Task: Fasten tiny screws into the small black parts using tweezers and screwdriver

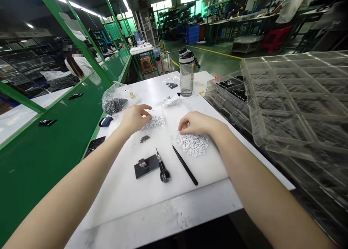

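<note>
Head view: one worktop [122, 201], small-parts handling.
Left hand [133, 119]: fingers bent, at the clear tray [161, 122] of white bits; whether anything is pinched, cannot tell.
Right hand [197, 122]: thumb and forefinger curled together at the far edge of the white pile [193, 146]; grip contents hidden.
Dark bits [145, 138]: small heap, near side of the tray.
Screwdriver [164, 173]: lying between black block [146, 166] and black pen-like tool [185, 165], unheld.
Bottle [186, 78]: upright, beyond the hands.
Stage, as judged: fingertip work at tray and pile; pieces this small call for a light, precise pinch, without scattering neighbours.
</note>
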Tool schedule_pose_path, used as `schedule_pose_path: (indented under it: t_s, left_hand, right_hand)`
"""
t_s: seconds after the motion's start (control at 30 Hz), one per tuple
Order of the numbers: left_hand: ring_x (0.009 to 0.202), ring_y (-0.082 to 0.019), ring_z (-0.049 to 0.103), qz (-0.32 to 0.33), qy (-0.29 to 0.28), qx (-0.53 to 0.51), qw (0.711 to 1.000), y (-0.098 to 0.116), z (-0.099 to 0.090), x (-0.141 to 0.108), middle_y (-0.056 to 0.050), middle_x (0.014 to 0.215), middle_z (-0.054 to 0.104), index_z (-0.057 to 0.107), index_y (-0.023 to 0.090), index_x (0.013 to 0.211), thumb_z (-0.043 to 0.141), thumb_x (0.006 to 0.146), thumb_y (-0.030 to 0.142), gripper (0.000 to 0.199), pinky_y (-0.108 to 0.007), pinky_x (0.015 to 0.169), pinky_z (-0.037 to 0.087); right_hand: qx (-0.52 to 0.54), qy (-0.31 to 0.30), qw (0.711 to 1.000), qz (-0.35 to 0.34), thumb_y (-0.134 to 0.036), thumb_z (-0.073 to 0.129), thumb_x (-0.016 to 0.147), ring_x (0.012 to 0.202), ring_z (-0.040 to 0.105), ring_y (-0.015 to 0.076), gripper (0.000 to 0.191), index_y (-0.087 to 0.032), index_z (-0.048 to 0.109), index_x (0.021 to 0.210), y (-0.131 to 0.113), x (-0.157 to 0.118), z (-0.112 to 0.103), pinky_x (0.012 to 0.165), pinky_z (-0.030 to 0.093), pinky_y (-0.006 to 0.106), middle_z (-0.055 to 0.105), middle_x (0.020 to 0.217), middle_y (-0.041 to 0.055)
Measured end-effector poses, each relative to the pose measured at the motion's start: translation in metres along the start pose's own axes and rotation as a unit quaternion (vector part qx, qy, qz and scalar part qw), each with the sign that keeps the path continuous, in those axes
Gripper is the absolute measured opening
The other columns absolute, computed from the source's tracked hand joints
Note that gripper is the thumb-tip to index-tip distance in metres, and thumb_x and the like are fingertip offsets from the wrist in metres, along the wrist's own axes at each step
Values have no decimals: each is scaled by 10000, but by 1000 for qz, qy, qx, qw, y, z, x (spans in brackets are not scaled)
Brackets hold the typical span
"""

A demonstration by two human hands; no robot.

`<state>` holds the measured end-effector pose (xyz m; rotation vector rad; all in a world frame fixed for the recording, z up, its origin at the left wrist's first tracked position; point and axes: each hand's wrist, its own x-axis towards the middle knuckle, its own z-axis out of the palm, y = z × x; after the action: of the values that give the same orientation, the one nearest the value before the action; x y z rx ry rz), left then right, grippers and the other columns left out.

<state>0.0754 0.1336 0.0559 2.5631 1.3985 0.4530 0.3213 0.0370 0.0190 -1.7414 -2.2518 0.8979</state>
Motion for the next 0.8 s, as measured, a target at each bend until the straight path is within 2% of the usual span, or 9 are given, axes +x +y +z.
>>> schedule_pose_path:
  t_s: [0.17,0.23,0.3,0.37,0.43,0.53,0.63,0.73,0.8]
  left_hand:
    - [1108,-251,656,28,44,0,999,8,-9,-6,-94,1206,689,677,169,1179,636,985,360,275,-475,990,544]
    - [1080,-267,657,29,74,-25,996,12,-16,-22,-74,1062,764,721,212,1160,650,967,363,255,-454,989,518]
    - [974,-270,681,25,94,-63,993,15,-21,-48,-57,999,803,734,232,1172,630,965,391,281,-386,844,528]
    - [899,-251,705,25,91,-104,990,15,-23,-79,-65,971,811,730,214,1173,579,990,401,302,-342,741,517]
    - [921,-251,713,33,72,-134,988,15,-19,-110,-76,965,811,736,203,1143,583,988,405,297,-335,739,520]
    - [947,-234,719,57,31,-168,984,11,-6,-145,-80,1106,786,705,226,1207,595,980,357,284,-345,781,545]
    - [1109,-260,678,83,0,-184,979,3,8,-162,-91,1191,751,688,234,1238,663,916,308,331,-382,891,570]
    - [1037,-250,708,98,-24,-198,975,-6,19,-165,-81,1126,759,686,240,1243,712,849,273,396,-391,902,600]
    - [994,-240,722,97,-22,-209,973,-11,23,-165,-71,1087,766,694,242,1211,679,859,243,352,-384,870,615]
  right_hand:
    - [5,-4,1000,-4,-366,631,978,1079,669,231,316,-179,644,1233,-1,2,2,914,583,440,657,1273,95]
    - [10,-5,1000,-5,-367,630,978,1077,670,230,316,-179,645,1232,-1,2,3,912,584,437,658,1272,95]
    - [14,-4,1000,-3,-368,629,979,1071,671,229,316,-178,645,1231,-1,3,5,907,586,434,659,1268,95]
    - [18,0,1000,1,-368,628,980,1066,672,226,310,-179,648,1225,-1,3,6,903,587,429,661,1265,94]
    - [20,7,1000,6,-369,627,980,1061,673,224,306,-179,651,1219,-1,3,7,901,586,427,663,1260,93]
    - [19,14,1000,5,-375,630,978,1048,677,222,313,-171,650,1214,-4,3,9,895,586,430,670,1237,90]
    - [10,11,1000,-2,-376,642,971,1008,684,211,308,-161,651,1190,-10,4,14,868,592,419,682,1185,83]
    - [2,11,1000,1,-373,639,973,932,686,187,261,-157,670,1116,-16,6,17,822,594,383,698,1101,64]
    - [3,19,1000,-1,-376,632,975,872,677,167,237,-160,678,1062,-21,5,19,792,585,360,702,1031,50]
